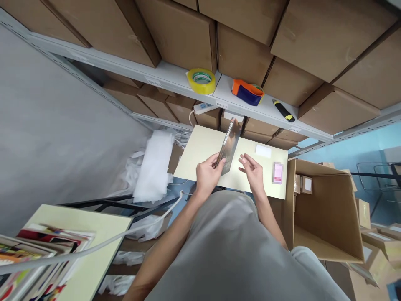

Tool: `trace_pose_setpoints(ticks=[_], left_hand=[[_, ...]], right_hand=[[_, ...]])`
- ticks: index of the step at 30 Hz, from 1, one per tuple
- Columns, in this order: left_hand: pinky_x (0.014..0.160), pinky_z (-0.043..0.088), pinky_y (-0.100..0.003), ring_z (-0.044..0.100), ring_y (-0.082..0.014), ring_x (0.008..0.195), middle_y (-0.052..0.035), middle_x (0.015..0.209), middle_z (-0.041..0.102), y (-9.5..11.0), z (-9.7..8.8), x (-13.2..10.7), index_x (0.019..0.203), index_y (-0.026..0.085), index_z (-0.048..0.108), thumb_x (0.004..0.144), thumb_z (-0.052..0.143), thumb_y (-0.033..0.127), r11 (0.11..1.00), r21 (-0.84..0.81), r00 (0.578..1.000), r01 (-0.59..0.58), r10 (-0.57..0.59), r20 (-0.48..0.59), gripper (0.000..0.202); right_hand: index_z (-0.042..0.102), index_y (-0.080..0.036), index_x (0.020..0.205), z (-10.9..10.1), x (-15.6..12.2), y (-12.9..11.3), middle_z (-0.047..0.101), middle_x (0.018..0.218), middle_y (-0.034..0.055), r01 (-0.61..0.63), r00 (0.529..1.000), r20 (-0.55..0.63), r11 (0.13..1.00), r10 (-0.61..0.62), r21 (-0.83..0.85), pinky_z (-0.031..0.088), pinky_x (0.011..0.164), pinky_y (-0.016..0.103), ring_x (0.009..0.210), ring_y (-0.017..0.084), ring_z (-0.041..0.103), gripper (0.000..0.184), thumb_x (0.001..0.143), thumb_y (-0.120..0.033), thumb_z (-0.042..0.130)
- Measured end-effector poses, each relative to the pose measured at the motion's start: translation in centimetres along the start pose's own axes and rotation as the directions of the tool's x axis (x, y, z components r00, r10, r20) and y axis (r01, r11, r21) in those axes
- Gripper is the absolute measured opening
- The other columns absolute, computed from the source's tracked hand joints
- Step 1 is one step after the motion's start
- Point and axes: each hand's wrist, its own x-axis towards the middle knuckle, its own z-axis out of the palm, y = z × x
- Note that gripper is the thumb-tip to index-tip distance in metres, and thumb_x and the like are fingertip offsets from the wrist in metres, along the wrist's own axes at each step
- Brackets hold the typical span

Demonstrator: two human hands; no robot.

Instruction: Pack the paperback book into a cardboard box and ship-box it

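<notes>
A thin dark book (232,144) with pale lettering along its spine is tilted up on edge above the cream tabletop (200,146). My left hand (209,172) grips its lower end, thumb on the cover and fingers behind. To the right of the book, my right hand (252,170) hovers apart from it, fingers spread and holding nothing. Beyond that hand, a white slip (263,151) lies on the tabletop. Near the table's right edge is a small pink-screened device (277,172), its screen blurred out.
Above the table, a shelf carries yellow tape (202,88), an orange and blue tape dispenser (249,94) and a utility knife (283,110). An open cardboard box (324,217) stands right. White wrapping sheets (155,165) hang left. Magazines (46,255) lie lower left, crossed by a cable (103,246).
</notes>
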Motion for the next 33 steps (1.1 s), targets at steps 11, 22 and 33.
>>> trace_pose_setpoints(ticks=[11,22,33], left_hand=[[0.137,0.051,-0.055,0.067,-0.0368,0.156,-0.0142,0.168,0.068,-0.5,-1.0,-0.1,0.148,0.022,0.081,0.097,0.086,0.061,0.989,0.02,0.989,-0.144,0.143,0.031,0.065],[0.115,0.067,-0.053,0.085,-0.0388,0.12,-0.0168,0.121,0.089,-1.1,-3.3,1.7,0.121,0.015,0.089,0.072,0.101,0.076,0.894,-0.406,0.982,0.189,-0.167,0.091,0.079],[0.135,0.054,-0.053,0.074,-0.0354,0.148,-0.0099,0.151,0.08,2.1,-2.5,-2.0,0.141,0.028,0.086,0.096,0.086,0.054,0.981,-0.004,0.972,-0.193,0.192,0.136,0.052]], right_hand=[[0.081,-0.019,0.11,0.3,-1.3,-3.2,0.089,0.116,0.0115,0.154,0.987,-0.043,0.986,-0.157,-0.072,0.066,0.103,0.044,0.108,0.029,0.08,0.049,0.088,-0.061,0.092],[0.078,-0.019,0.131,1.1,0.0,-1.2,0.081,0.147,0.0192,0.07,0.995,-0.064,0.995,-0.075,-0.076,0.059,0.126,0.055,0.147,0.038,0.071,0.077,0.08,-0.073,0.095],[0.08,-0.021,0.104,2.5,-2.1,-3.6,0.088,0.106,0.009,0.101,0.995,0.029,0.994,-0.1,-0.029,0.069,0.099,0.042,0.104,0.029,0.081,0.055,0.089,-0.073,0.087]])
